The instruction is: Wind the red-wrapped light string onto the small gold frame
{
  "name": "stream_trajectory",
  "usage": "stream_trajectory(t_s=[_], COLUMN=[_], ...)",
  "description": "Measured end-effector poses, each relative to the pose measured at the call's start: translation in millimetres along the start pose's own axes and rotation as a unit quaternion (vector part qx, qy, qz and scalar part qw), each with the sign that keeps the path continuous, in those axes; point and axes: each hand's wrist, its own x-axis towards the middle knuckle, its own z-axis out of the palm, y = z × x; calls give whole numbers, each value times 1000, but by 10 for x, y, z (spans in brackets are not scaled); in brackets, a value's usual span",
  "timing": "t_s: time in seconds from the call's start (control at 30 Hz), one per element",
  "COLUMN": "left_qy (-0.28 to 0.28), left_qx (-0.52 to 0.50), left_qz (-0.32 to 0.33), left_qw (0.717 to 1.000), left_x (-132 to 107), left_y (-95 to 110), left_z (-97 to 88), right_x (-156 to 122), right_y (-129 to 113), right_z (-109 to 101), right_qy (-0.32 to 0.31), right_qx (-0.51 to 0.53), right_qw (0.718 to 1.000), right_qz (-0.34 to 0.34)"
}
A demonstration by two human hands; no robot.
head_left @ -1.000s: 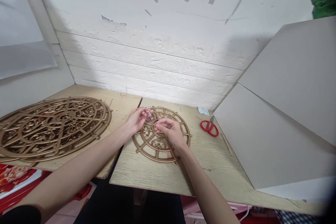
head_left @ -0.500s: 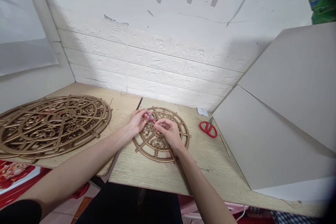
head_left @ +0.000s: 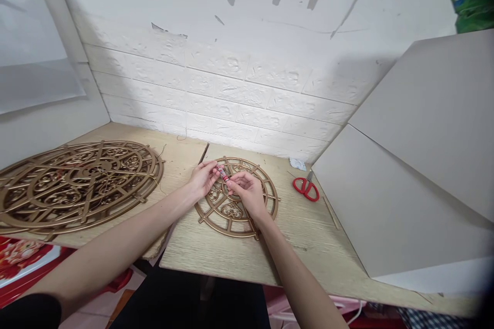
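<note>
Both hands meet over the small gold openwork disc (head_left: 227, 222), which lies flat on the counter (head_left: 231, 259) at the middle of the scene. The left hand (head_left: 201, 179) has its thumb and fingers closed in a pinch on the far end of a small red tube (head_left: 222, 171) with pale markings. It holds the tube slanted just above the disc's far-left part. The right hand (head_left: 247, 194) is curled shut, its fingertips pressed together at the tube's near end and its heel low over the disc's centre. What is printed on the tube is too small to read.

To the left, on a second board of the counter, a much larger gold openwork round (head_left: 77, 181) lies flat, well apart from the hands, with thin threads trailing off its right edge. To the right of the small disc is a pair of red-handled scissors (head_left: 306, 188), with a white scrap (head_left: 298, 164) just beyond it by the brick-patterned wall (head_left: 231, 82). A thin wooden stick (head_left: 332, 213) lies near the foot of the grey boards (head_left: 405, 190) that lean at the right. A green packet (head_left: 473, 2) shows at the far top right.
</note>
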Motion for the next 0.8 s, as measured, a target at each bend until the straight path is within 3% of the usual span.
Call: stream_trajectory(t_s=[0.33, 0.63, 0.8], left_qy=[1, -43, -66], left_qx=[6, 36, 62], left_qz=[2, -24, -21], left_qw=[1000, 998, 996], left_x=[10, 39, 54], left_y=[-15, -19, -32], left_z=[-15, -38, -48], right_x=[12, -14, -32], right_y=[6, -32, 23], right_z=[-1, 1, 4], right_qy=[-6, -79, -78], right_qx=[14, 30, 36], right_qw=[1000, 996, 996], right_qz=[9, 20, 24])
